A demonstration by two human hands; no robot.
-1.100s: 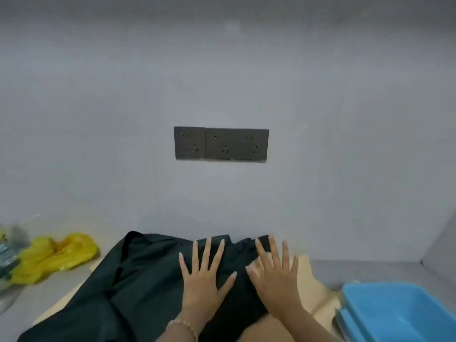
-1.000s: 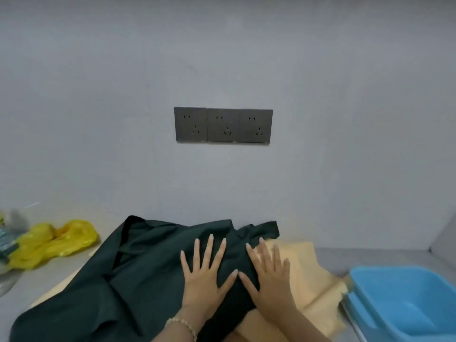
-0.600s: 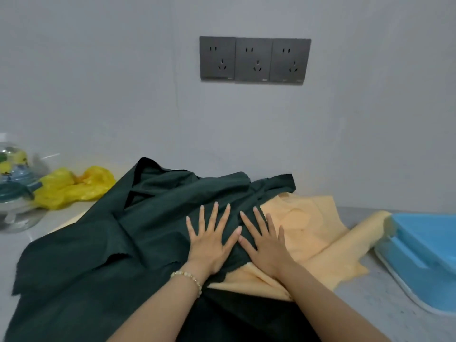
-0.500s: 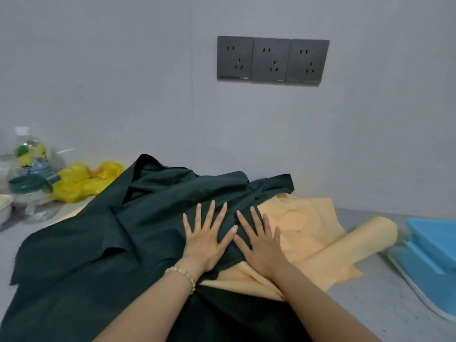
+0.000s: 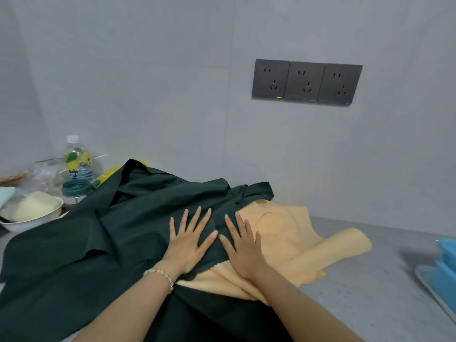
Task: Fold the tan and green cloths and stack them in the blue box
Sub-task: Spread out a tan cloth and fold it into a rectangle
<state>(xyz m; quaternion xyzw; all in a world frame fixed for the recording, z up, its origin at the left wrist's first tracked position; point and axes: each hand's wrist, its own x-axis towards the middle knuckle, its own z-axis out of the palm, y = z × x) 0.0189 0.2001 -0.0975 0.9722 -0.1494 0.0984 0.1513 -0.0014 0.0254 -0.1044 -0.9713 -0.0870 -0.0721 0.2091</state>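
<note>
We see the left grip (image 5: 190, 240), a bare hand with a bead bracelet (image 5: 160, 275) at the wrist, lying flat on the green cloth (image 5: 86, 243) with its fingers straight and spread apart. It curls round nothing. The right grip (image 5: 243, 248) lies just beside it, thumbs nearly meeting. It too is spread and flat, with its fingers on the green cloth and its heel on the tan cloth (image 5: 283, 233). The green cloth is unfolded and rumpled. It covers most of the left and middle of the grey speckled bench (image 5: 370, 292) and rises in a peaked fold toward the wall. The tan cloth lies partly under it. It comes out to the right in loose folds, and one strip of it shows below our wrists with green cloth on either side. The blue box (image 5: 446, 265) stands on the bench at the far right edge, cut off by the frame and well apart from both cloths. We cannot tell what is in it. On the wall above hang three dark sockets (image 5: 306, 81) in a row. At the far left of the bench we find a clear bottle (image 5: 75, 159) with a white cap, a jar with a green lid (image 5: 77, 191) before it, and a white bowl (image 5: 32, 211) holding something pale. The edge of the green cloth lies close beside the bowl.
</note>
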